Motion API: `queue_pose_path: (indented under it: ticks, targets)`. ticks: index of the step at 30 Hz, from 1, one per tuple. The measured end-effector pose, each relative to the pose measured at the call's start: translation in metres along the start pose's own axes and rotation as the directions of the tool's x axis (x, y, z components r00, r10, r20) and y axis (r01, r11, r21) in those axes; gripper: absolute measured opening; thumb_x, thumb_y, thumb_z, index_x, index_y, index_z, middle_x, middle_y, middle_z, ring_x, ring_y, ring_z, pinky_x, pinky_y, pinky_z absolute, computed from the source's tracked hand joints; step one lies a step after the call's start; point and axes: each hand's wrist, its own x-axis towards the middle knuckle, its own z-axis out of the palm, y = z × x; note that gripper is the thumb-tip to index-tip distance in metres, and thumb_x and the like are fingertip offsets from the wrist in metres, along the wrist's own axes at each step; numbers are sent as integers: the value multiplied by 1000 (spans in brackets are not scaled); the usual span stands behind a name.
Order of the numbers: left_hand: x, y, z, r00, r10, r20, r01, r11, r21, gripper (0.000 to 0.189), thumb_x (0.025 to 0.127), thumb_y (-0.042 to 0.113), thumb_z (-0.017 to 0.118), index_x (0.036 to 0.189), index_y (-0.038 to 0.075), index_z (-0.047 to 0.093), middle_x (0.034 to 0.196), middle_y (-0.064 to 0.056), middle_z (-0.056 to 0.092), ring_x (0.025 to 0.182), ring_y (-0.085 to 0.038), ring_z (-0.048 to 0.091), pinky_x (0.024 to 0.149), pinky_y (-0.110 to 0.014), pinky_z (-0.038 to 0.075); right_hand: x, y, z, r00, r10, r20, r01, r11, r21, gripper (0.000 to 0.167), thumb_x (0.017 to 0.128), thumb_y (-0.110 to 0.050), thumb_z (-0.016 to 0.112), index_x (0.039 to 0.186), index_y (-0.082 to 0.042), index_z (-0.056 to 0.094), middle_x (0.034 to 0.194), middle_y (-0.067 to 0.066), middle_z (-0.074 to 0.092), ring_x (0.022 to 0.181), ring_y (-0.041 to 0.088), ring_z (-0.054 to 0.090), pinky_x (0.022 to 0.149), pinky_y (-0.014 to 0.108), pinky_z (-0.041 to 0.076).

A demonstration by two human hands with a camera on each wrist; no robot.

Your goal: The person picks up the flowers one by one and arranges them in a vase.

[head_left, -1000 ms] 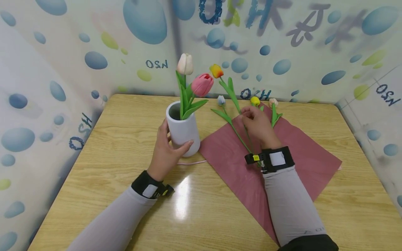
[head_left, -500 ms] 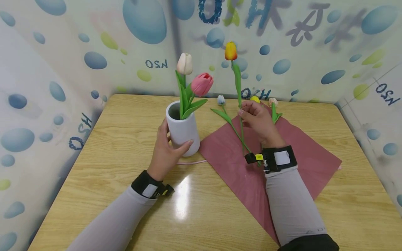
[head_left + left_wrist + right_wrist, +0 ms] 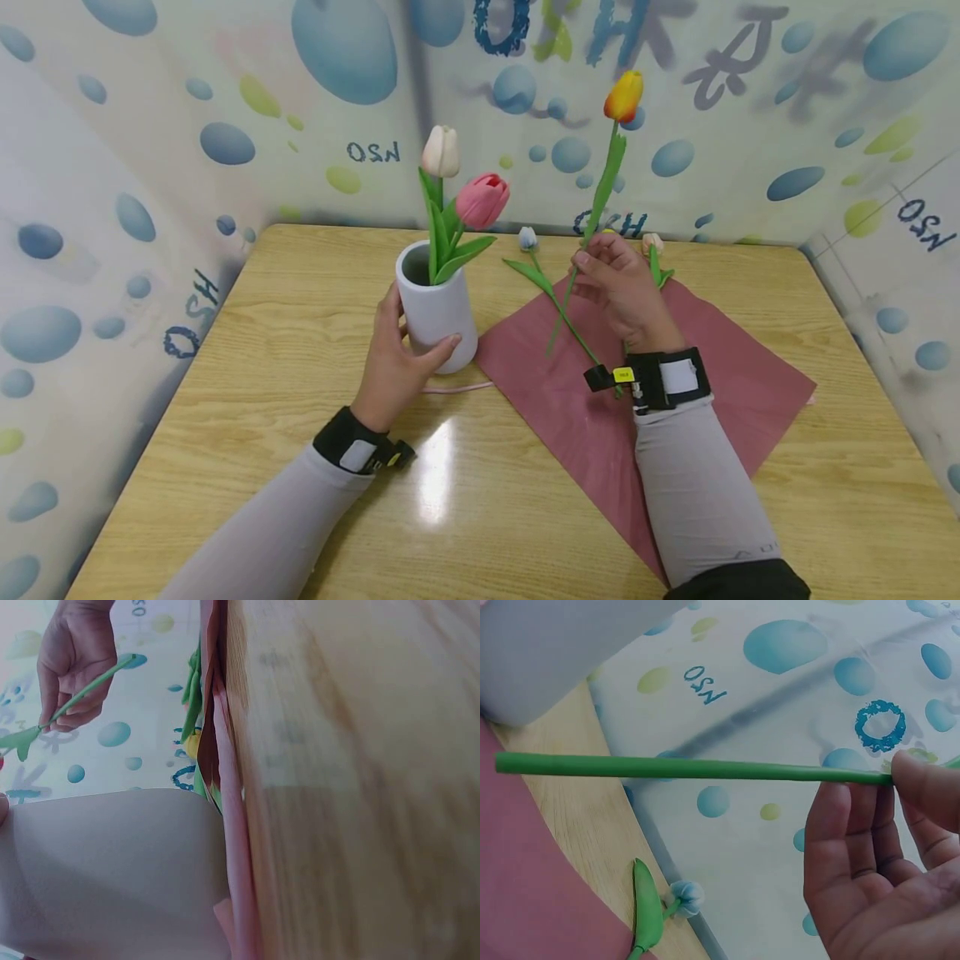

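A white vase stands on the table, and my left hand grips its lower side with the thumb across the front. Inside it are a white tulip and a pink tulip. My right hand pinches the stem of a yellow-orange tulip between thumb and fingers. That tulip is raised, its bloom leaning right and its bare stem end slanting down to the left. In the right wrist view the green stem runs out from the fingertips.
Under my right arm lies a dark pink paper sheet. A pale blue tulip lies partly on it. A pale pink tulip rests by its back corner, beside a mostly hidden yellow bloom. A thin pink cord lies before the vase.
My right hand has lifted the yellow-orange tulip off the sheet and swung its bloom up and to the right, freeing the stem end. The left hand and vase have stayed put.
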Motion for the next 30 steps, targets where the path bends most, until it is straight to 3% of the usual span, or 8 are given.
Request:
queue_pose_path:
  ticks: [7,22,30]
  targets:
    - [0,1,-1,1000,-6,5,6,1000,-6,102,87,28,86,164,33,20,156,-7,37,144,-26,39,114,-64,39,-2,-3,3,999,-31,40,27,995,98,12,105,-3,56,103,-15,60,94,0,70,79,12,73,76,27,62]
    - [0,2,0,1000,-3,6,3,1000,-11,102,86,25,87,164,29,21,155,-9,38,143,-28,40,114,-65,39,-8,-9,19,996,-79,-49,88,971,220,5,103,-9,62,106,-13,60,97,3,69,85,15,68,76,29,62]
    - [0,2,-1,1000,-4,4,4,1000,-3,103,86,26,87,164,30,20,156,-9,38,143,-27,40,113,-64,40,-12,-17,31,986,-128,-108,157,930,333,6,104,-8,58,106,-13,60,95,3,69,85,16,67,77,28,59]
